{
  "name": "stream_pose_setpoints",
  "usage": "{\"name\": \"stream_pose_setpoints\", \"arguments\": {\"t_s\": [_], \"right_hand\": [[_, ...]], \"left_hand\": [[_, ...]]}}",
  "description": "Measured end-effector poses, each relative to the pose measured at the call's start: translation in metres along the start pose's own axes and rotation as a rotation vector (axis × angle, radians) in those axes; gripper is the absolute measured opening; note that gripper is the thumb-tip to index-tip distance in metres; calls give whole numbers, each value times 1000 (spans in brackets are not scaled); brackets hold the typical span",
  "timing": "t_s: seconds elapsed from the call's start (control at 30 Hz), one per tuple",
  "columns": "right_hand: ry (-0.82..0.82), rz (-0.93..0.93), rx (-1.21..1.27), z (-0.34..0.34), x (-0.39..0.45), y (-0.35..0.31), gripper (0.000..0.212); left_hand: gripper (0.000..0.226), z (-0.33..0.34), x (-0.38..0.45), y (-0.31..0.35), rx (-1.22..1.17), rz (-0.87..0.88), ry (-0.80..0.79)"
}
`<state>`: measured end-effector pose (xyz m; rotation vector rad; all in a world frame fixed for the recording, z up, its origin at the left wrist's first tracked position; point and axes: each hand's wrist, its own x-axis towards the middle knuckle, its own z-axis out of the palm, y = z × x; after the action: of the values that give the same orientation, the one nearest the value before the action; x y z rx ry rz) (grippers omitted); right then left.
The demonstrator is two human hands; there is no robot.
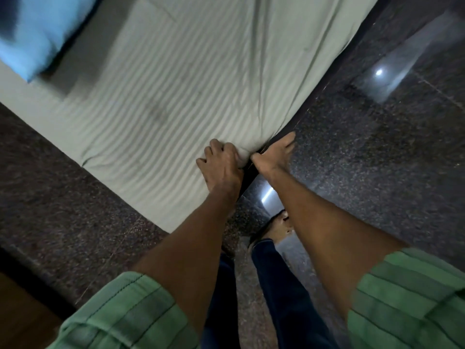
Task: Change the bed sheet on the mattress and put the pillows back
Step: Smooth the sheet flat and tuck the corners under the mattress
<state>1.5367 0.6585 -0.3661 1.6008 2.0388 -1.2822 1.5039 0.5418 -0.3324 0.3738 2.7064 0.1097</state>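
**Pale green sheet being handled at a mattress corner**

Pale green striped cotton bed sheet covers a low mattress lying on a dark speckled polished stone floor, seen from above by the person doing the work. At the nearest corner of the mattress, the left hand rests on top with its fingers curled, gripping a bunched fold of the sheet. The right hand is just beside it at the dark side edge of the mattress, thumb against that edge, fingers stretched out straight and holding nothing. Both forearms come from rolled green striped sleeves. A light blue pillow, blurred, lies on the sheet at the far upper left corner. Below the arms, dark blue trouser legs and a sandalled foot stand on the floor.
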Motion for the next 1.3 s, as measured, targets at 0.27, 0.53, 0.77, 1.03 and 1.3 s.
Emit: {"name": "stream_pose_setpoints", "arguments": {"t_s": [0.27, 0.53, 0.77, 1.03, 1.3], "right_hand": [[413, -311, 80, -59, 12, -11, 46], [304, -370, -409, -72, 45, -64, 35], [219, -195, -134, -82, 59, -39, 37], [147, -192, -122, -97, 75, -37, 30], [224, 64, 1, -101, 84, -58, 87]], "left_hand": [[32, -5, -14, 4, -247, 64, 93], [27, -26, 28, 60, -360, 171, 152], [32, -43, 62, 80, -360, 203, 45], [30, -38, 74, 88, -332, 126, -23], [30, -42, 74, 104, -324, 4, -73]]}}
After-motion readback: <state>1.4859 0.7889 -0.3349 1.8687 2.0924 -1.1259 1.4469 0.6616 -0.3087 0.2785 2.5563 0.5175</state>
